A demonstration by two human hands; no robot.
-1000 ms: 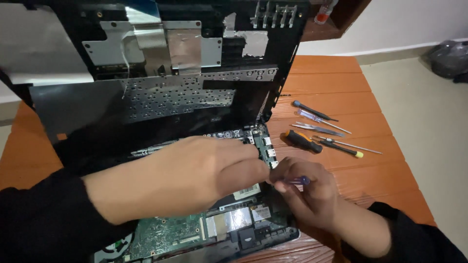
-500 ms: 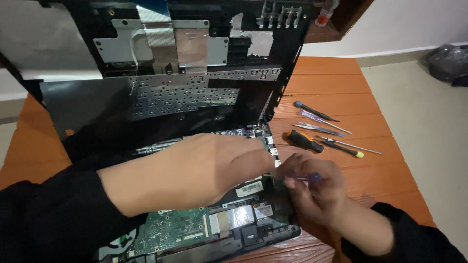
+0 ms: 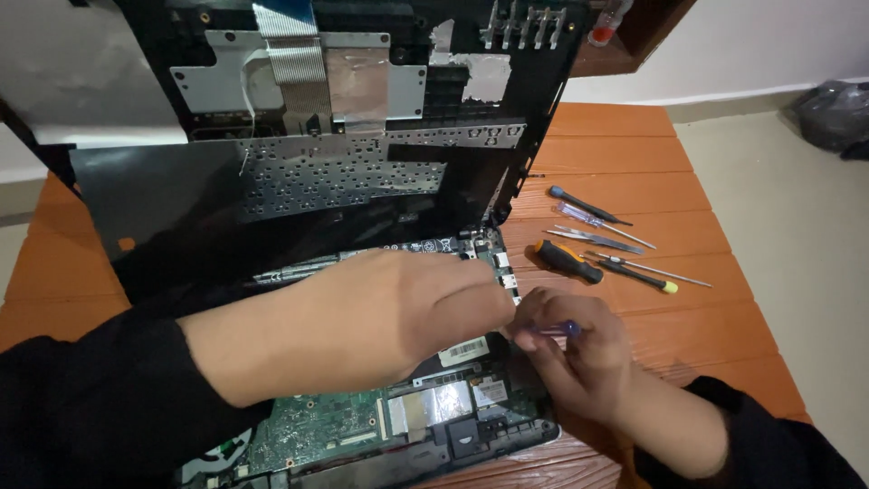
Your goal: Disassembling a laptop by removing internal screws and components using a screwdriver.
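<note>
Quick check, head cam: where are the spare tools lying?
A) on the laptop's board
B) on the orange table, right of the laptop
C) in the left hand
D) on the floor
B: the spare tools lie in a loose row on the orange table, to the right of the opened laptop, apart from both hands.

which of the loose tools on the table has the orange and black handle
The stubby screwdriver, lying nearest the laptop; the other tools beside it are thin and longer.
</note>
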